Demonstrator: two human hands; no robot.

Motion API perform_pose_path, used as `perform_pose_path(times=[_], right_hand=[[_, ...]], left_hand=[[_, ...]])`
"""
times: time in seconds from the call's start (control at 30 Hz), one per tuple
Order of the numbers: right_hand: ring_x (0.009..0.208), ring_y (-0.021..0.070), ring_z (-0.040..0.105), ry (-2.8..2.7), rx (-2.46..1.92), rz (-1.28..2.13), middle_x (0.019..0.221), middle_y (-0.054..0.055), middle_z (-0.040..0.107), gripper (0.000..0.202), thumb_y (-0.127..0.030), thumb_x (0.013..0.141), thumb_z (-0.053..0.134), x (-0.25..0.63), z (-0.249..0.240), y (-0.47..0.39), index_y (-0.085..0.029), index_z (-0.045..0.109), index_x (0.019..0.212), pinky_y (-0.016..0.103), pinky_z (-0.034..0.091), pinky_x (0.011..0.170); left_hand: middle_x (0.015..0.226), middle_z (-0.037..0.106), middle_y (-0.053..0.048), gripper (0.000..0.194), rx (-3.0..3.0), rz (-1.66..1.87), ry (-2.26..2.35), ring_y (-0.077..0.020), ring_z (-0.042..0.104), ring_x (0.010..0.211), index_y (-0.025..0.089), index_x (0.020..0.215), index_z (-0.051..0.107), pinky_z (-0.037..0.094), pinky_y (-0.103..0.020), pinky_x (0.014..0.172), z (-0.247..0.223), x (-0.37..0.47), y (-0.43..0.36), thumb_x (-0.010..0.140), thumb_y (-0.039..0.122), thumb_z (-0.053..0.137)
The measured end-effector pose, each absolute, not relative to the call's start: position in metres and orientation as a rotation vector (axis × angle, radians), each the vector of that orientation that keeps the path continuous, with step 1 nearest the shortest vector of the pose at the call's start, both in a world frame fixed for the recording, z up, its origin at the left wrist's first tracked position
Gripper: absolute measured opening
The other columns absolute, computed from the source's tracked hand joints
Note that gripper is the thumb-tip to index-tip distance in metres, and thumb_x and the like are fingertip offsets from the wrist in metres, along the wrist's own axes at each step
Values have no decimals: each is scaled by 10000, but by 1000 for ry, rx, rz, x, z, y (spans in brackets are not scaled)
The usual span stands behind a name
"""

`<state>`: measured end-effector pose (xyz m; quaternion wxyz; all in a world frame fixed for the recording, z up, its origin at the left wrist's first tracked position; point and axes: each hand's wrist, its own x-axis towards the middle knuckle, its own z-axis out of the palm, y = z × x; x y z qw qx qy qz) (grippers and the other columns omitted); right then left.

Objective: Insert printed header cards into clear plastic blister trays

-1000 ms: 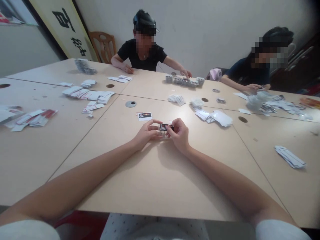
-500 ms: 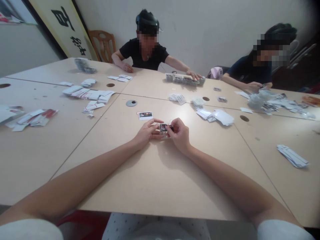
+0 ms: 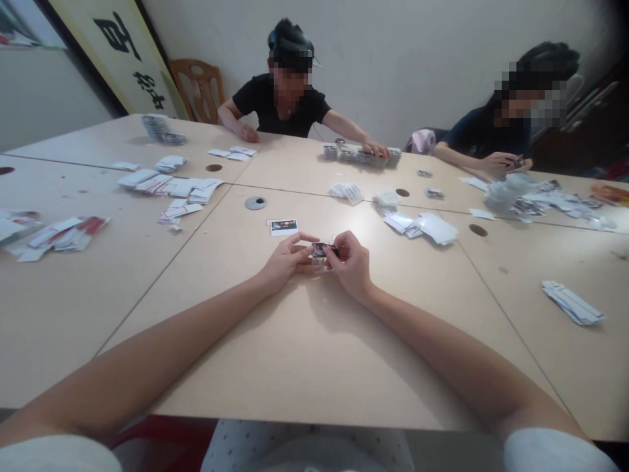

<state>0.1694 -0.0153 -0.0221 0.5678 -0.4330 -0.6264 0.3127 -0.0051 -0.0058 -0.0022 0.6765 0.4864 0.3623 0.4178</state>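
Between both hands is a small card (image 3: 322,251) with a dark printed picture, held just above the table. My left hand (image 3: 287,261) grips its left side, thumb against fingers. My right hand (image 3: 352,262) pinches the right side, with the thumb lying over the print. Under the card a pale or clear piece shows in part; I cannot make out what it is. Just beyond my left hand a white card (image 3: 284,227) with a dark picture lies flat on the table.
Ahead to the right are stacked white papers (image 3: 432,228) and small clear packets (image 3: 346,191). More white slips (image 3: 170,185) lie left. A bundle of strips (image 3: 572,303) is far right. Across the table (image 3: 295,347), one person's hand (image 3: 376,151) rests on a row of stacks; another person handles something small.
My hands stay nearly still around the card, which looks tipped slightly flatter. The view has shifted a little. The person at the right has raised a small dark item in their hands.
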Motion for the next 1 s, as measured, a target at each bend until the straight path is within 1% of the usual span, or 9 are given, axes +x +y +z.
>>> perform_pose_path(times=[0.1,0.37,0.7,1.0], right_hand=[[516,94,532,-1475,-1015,723,677,-61,495,229,-322,852,643,170,-22,-15,-239,436,800,231,453,471],[512,95,547,-1468,-1028,774,684,-61,510,247,-350,853,648,170,-19,-17,-240,430,808,234,468,480],[502,96,552,-1466,-1028,778,681,-63,522,257,-353,853,658,170,-20,-17,-242,430,815,234,458,478],[510,99,561,-1459,-1026,801,692,-59,531,258,-369,849,653,169,-18,-17,-244,429,822,237,476,478]], left_hand=[[974,753,-72,463,1090,940,798,-198,755,819,169,1068,613,618,-310,770,-2,-5,-6,764,447,823],[965,754,-75,439,1116,938,815,-200,756,815,182,1063,608,613,-342,797,-3,-4,-6,779,451,809],[974,756,-81,496,1130,941,836,-204,762,815,168,1071,598,609,-309,765,-3,-5,-6,760,486,819],[947,758,-79,494,1125,948,844,-193,758,798,159,1060,612,617,-289,736,-2,-4,-6,751,476,831]])
